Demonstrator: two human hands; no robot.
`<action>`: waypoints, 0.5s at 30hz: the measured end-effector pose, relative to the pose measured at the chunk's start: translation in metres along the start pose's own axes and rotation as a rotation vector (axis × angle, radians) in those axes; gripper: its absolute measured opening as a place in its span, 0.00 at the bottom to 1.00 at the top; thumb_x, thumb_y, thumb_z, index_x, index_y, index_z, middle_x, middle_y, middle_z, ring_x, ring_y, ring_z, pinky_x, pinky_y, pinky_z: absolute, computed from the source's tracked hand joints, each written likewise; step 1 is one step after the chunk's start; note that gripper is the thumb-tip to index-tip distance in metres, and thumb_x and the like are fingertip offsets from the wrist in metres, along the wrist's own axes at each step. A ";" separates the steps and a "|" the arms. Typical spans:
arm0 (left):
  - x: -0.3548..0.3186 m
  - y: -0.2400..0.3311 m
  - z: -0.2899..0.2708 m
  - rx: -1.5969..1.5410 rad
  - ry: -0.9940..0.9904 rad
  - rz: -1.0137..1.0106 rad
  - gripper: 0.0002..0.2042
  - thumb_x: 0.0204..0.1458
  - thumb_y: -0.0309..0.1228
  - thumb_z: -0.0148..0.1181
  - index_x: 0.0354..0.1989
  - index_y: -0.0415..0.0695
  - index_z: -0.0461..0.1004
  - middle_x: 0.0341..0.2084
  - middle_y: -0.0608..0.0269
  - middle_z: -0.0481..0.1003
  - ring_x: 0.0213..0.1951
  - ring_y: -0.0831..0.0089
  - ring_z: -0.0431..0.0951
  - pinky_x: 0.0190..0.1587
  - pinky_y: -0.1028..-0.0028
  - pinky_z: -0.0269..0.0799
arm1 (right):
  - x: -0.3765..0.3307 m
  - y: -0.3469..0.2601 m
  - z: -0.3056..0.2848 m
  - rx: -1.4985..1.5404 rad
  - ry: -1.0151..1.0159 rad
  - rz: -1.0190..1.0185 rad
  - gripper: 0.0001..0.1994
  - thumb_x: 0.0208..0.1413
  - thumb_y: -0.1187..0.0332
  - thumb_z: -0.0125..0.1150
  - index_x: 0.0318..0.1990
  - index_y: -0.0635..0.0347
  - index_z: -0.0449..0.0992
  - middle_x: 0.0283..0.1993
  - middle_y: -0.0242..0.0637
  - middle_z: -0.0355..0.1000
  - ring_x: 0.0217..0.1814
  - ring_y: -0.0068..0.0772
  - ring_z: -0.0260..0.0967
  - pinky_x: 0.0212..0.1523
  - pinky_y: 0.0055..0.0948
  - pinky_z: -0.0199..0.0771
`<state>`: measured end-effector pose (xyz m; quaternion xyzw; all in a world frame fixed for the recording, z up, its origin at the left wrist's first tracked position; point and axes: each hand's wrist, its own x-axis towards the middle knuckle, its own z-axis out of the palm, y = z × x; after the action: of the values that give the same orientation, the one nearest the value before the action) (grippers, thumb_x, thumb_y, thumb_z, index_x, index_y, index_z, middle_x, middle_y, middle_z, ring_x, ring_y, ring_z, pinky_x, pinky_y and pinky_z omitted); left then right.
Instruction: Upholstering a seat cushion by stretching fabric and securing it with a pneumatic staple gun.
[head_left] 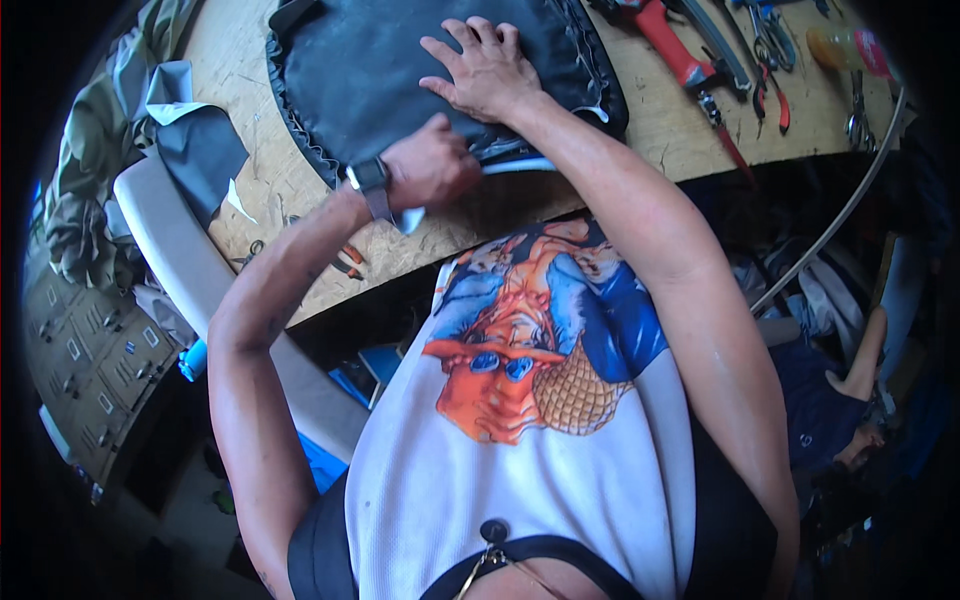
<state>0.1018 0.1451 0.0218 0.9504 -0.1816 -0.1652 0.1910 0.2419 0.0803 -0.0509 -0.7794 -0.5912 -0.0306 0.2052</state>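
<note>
Right hand [485,70]: lying flat, fingers spread wide open, pressing down on the black cover [400,70] and gripping nothing.
Left hand [432,165]: curling into a closed fist at the near edge of the cover, close under the right hand; it seems to be pinching the cover's edge, though I cannot tell exactly what it is gripping. A watch [370,180] is sitting on its wrist.
Cover: lying on the bench [300,210], at its middle, with a gathered, ruffled hem running around the left and near sides. A pale blue-white strip [515,165] is showing along the near edge, right of the fist.
Bench: a chipboard top, its near edge curving past the person's chest.
Far right: red-handled tools [675,50], scissors [770,40] and other metal tools are lying well apart from the hands.
Far left: a grey fabric scrap [195,145] is lying on the bench, with olive cloth [90,150] heaped beyond it.
Left, near: a grey padded panel [180,250] is leaning against the bench edge.
</note>
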 end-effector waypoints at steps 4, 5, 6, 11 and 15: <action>-0.004 -0.016 0.006 -0.071 0.208 0.096 0.14 0.47 0.29 0.61 0.14 0.46 0.65 0.15 0.66 0.65 0.28 0.67 0.65 0.38 0.67 0.57 | -0.011 0.002 -0.002 0.123 0.040 -0.016 0.23 0.57 0.46 0.50 0.55 0.44 0.70 0.61 0.33 0.59 0.61 0.37 0.53 0.57 0.42 0.52; -0.001 -0.022 0.010 -0.097 0.244 0.103 0.14 0.48 0.29 0.61 0.14 0.46 0.64 0.15 0.66 0.64 0.27 0.67 0.64 0.38 0.67 0.56 | -0.013 0.005 0.000 0.182 0.068 -0.014 0.23 0.56 0.45 0.50 0.54 0.46 0.71 0.61 0.33 0.60 0.62 0.36 0.53 0.58 0.43 0.52; -0.001 -0.028 0.014 -0.106 0.244 0.124 0.14 0.48 0.29 0.61 0.14 0.46 0.64 0.15 0.66 0.64 0.27 0.67 0.64 0.38 0.67 0.56 | -0.012 0.008 -0.006 0.219 0.133 -0.015 0.22 0.55 0.47 0.53 0.53 0.47 0.73 0.57 0.34 0.66 0.57 0.36 0.62 0.56 0.39 0.59; -0.004 -0.034 0.031 -0.132 0.397 0.122 0.15 0.45 0.26 0.64 0.13 0.47 0.62 0.14 0.66 0.62 0.26 0.66 0.63 0.39 0.66 0.57 | -0.057 0.092 -0.089 0.641 0.323 0.531 0.11 0.57 0.60 0.58 0.42 0.56 0.75 0.33 0.33 0.75 0.34 0.22 0.71 0.36 0.22 0.71; 0.034 -0.010 0.018 -0.104 0.512 0.078 0.15 0.44 0.27 0.64 0.14 0.48 0.63 0.14 0.67 0.62 0.27 0.66 0.63 0.38 0.65 0.57 | -0.111 0.178 -0.121 -0.137 -0.085 0.583 0.34 0.45 0.67 0.62 0.62 0.58 0.57 0.54 0.49 0.61 0.59 0.52 0.56 0.58 0.45 0.58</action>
<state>0.1281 0.1348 -0.0065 0.9424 -0.1552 0.0790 0.2857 0.3988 -0.1020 -0.0230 -0.9289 -0.3471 0.0227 0.1274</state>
